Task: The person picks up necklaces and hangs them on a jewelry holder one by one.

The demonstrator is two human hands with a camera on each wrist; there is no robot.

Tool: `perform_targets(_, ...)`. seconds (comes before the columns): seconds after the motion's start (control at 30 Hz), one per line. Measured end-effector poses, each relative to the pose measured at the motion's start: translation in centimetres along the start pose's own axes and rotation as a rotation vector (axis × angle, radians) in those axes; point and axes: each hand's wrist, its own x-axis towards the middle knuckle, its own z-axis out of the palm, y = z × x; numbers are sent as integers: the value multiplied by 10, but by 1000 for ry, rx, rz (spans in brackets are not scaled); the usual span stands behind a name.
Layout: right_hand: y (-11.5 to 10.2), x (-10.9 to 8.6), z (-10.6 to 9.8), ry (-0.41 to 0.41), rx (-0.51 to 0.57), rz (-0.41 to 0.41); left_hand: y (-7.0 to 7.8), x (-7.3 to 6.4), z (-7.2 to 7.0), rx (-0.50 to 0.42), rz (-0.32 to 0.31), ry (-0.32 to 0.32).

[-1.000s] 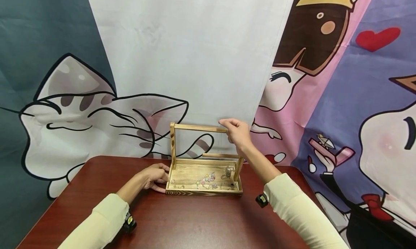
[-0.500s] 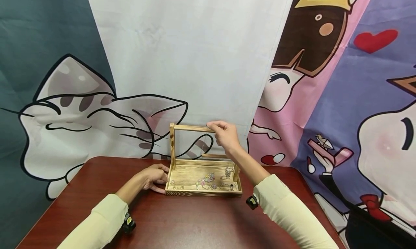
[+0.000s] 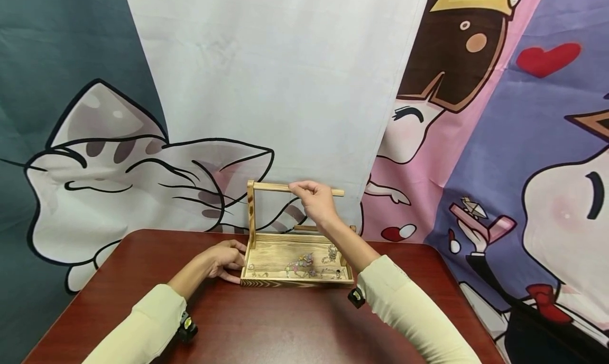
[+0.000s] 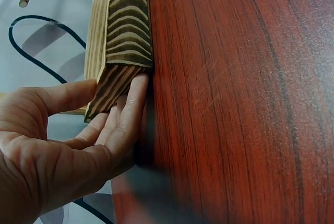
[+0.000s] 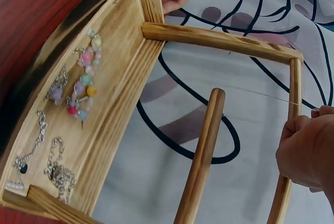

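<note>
A wooden jewelry stand (image 3: 271, 248), a shallow tray with a raised bar (image 3: 271, 186), rests on the table. My left hand (image 3: 227, 259) grips the tray's left end; in the left wrist view the thumb is on the side and fingers (image 4: 136, 91) reach beneath the patterned edge. At the raised bar, my right hand (image 3: 317, 201) pinches a thin chain (image 5: 266, 95), which hangs from its fingertips. The chain's lower end is too faint to follow. Inside the tray lie a pastel beaded bracelet (image 5: 86, 78) and a silver chain bracelet (image 5: 61, 174).
A shorter wooden peg (image 5: 201, 156) juts out below the raised bar. More small trinkets lie along the tray's front edge, including a dangling silver chain (image 5: 39, 135). Behind the reddish table (image 3: 280, 327) hangs a cartoon-printed cloth (image 3: 304, 89).
My right hand has slid leftward along the raised bar from its right end toward the middle, uncovering the bar's free right tip. My left hand stays at the tray's end.
</note>
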Motion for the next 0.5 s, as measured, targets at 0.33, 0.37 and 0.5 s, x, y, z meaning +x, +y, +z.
perform_targets(0.33,5,0,14,-17,-58,-29,-3,-1,-2,-11,-4,-2)
perform_targets(0.37,6,0,16,-17,-62,-33,-3,-1,-2,-11,-2,-5)
perform_targets(0.5,4,3,20,-21,-71,-35,-1,0,-2,-12,0,-7)
